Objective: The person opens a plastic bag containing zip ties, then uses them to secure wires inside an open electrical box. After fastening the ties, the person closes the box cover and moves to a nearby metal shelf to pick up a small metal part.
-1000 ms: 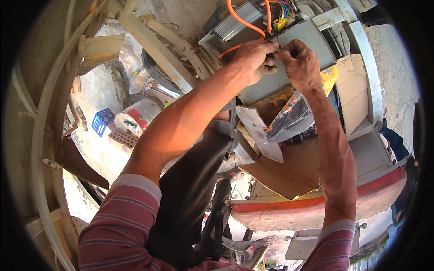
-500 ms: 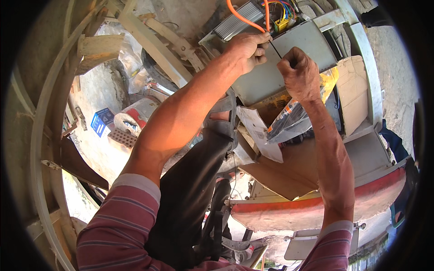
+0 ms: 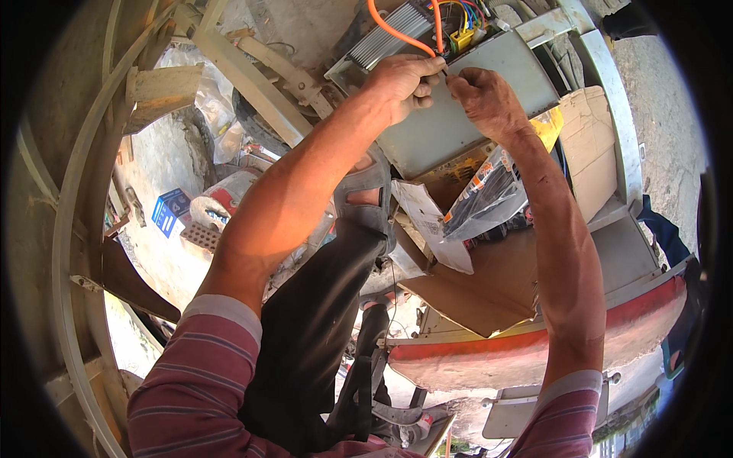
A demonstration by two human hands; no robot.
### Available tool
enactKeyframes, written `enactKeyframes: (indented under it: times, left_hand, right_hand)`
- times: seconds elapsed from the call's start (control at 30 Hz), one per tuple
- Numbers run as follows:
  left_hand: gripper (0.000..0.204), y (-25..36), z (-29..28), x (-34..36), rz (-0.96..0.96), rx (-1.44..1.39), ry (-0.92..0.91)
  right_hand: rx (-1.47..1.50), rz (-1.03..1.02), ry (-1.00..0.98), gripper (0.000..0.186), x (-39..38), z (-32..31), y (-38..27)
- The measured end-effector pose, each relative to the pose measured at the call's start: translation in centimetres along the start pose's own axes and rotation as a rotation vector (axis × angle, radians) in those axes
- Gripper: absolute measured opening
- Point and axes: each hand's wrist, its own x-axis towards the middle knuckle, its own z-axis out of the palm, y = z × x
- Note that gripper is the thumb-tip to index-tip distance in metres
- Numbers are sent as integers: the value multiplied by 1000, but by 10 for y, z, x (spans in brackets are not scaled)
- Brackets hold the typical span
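Note:
A grey metal box (image 3: 458, 114) with a ribbed heat sink (image 3: 389, 38) sits at the top centre. Coloured wires and a yellow connector (image 3: 460, 37) come out of its upper end. An orange cable (image 3: 393, 30) curves down to my fingers. My left hand (image 3: 401, 80) pinches the end of that cable just over the box. My right hand (image 3: 485, 95) is next to it, fingertips closed on a thin wire (image 3: 445, 70) between the two hands. Both hands almost touch. Striped sleeves cover my upper arms.
A cardboard box (image 3: 592, 145) and a plastic bag of packaged parts (image 3: 489, 198) lie right of the box, with a sheet of paper (image 3: 427, 225) below. My sandalled foot (image 3: 366, 198) and dark trouser leg are in the middle. A red-and-white panel (image 3: 611, 336), a blue carton (image 3: 169, 210), pale frame bars (image 3: 252, 76).
My hands were pressed together, drew a little apart with the thin wire between them, and have closed up again, slightly higher and further left on the grey box.

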Motion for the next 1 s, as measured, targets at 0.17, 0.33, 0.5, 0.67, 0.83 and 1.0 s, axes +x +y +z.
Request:
enactKeyframes:
  times: [0.17, 0.33, 0.5, 0.67, 0.83, 1.0]
  left_hand:
    - [11, 6, 6, 11, -1, 132, 97]
    - [17, 15, 10, 20, -17, 345, 163]
    - [19, 17, 8, 27, -1, 511, 110]
    - [25, 24, 6, 26, -2, 630, 85]
    - [26, 27, 11, 19, 14, 640, 162]
    - [22, 28, 13, 13, -38, 578, 146]
  right_hand:
    - [29, 9, 24, 37, -7, 15, -6]
    - [57, 68, 35, 36, -25, 26, -10]
    - [110, 104, 53, 35, -36, 29, -17]
    - [198, 137, 70, 36, -35, 35, -22]
    - [289, 170, 118, 37, -35, 35, -19]
    - [260, 182, 126, 37, -40, 43, -20]
